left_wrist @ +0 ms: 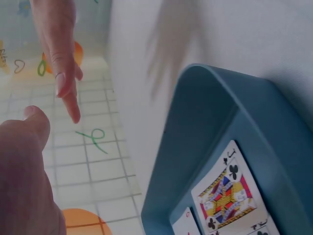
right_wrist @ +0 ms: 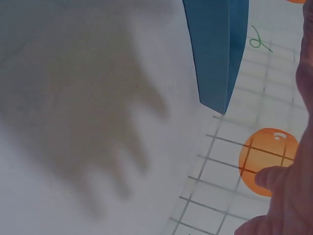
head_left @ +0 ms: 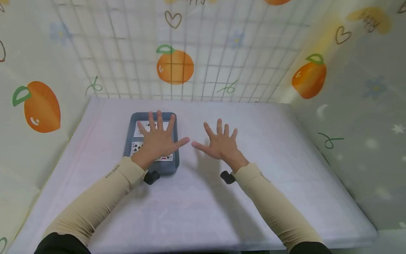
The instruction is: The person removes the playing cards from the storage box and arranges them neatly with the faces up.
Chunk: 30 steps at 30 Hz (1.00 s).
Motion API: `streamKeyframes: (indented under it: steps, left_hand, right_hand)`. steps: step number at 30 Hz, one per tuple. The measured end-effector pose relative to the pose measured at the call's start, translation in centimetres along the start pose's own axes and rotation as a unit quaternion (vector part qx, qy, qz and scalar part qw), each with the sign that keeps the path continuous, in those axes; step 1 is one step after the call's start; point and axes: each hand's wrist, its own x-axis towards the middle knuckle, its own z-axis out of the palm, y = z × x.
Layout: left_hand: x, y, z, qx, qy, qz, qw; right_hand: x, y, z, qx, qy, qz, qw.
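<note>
Patterned sheet: hangs beyond the tray, printed with oranges, hearts and squiggles (head_left: 209,42)
White table (head_left: 269,151): under the tray and reaching well out to its right
Beige sleeves (head_left: 108,194): one on each forearm, coming in from the near side of the tray
Blue-grey tray (head_left: 165,170): lies flat on the table, cards inside
Left hand (head_left: 157,141): raised over the tray, fingers straight and spread, holding nothing
Right hand (head_left: 222,144): raised to the right of the tray, fingers straight and fanned, holding nothing
Playing cards (left_wrist: 227,193): face up in the tray, a jack of clubs among them, partly hidden from the head view
</note>
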Motion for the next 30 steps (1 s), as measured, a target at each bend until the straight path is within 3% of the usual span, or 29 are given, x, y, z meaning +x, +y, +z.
streamKeyframes:
  steps: [11, 15, 18, 22, 30]
  left_hand:
    - [0.3, -0.4, -0.5, 0.003, 0.009, -0.02, 0.9997]
    - [0.6, -0.9, -1.0, 0.001, 0.033, -0.028, 0.9991]
    - [0.7, -1.7, -1.2, -0.007, 0.051, -0.036, 0.998]
    - [0.2, -3.3, -1.0, -0.034, 0.043, -0.06, 0.9967]
    - [-0.7, -6.9, -0.9, -0.114, 0.063, -0.11, 0.9854]
  right_hand:
    - [0.7, 0.1, -0.8, -0.005, 0.021, -0.023, 0.999]
    - [0.5, 0.4, -1.6, 0.002, 0.043, -0.031, 0.999]
    - [0.5, 0.4, -1.8, 0.014, 0.061, -0.039, 0.997]
    - [0.5, 0.1, -1.2, 0.026, 0.068, -0.054, 0.996]
    - [0.8, -0.8, -1.1, 0.042, 0.103, -0.097, 0.989]
